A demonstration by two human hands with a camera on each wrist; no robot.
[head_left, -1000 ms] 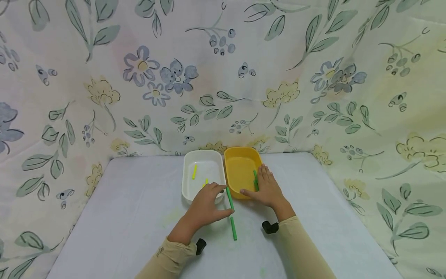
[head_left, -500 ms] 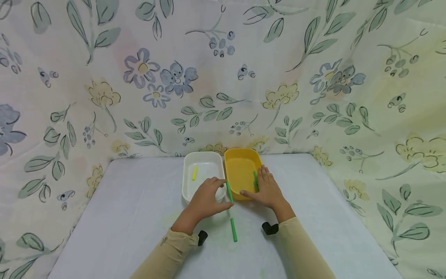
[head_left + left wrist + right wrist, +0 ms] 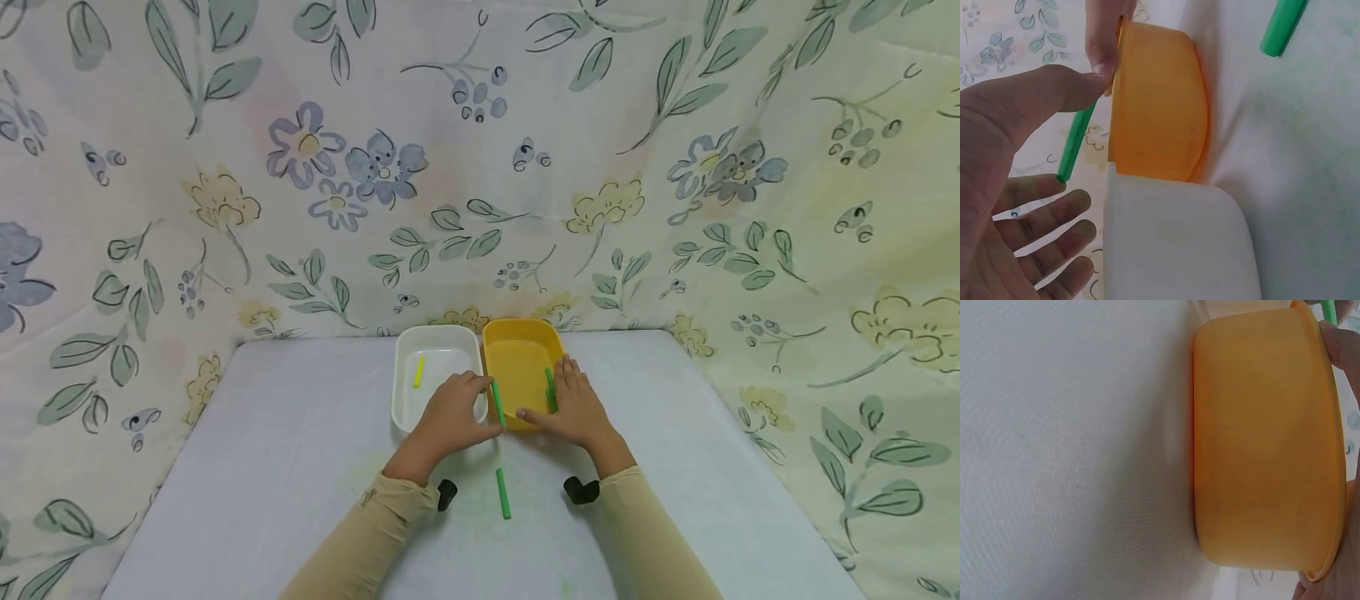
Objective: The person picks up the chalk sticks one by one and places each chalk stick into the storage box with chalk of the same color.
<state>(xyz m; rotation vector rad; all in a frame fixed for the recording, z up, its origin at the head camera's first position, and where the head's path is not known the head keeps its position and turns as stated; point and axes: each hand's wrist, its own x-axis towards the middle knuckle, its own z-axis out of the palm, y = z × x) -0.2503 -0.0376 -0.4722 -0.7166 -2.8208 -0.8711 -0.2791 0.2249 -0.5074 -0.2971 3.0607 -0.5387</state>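
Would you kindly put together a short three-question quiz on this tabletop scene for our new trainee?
1. True or false: the left hand pinches a green stick over the yellow tray.
2. Which colour is the stick lying in the white tray? A) red B) yellow C) blue
3. Fill in: the right hand rests on the ______ tray's near right rim.

Key: 1 true; the stick sits between thumb and fingers at the tray's left rim. 2 B; the yellow stick lies there. 3 yellow. Another green stick lies loose on the table.
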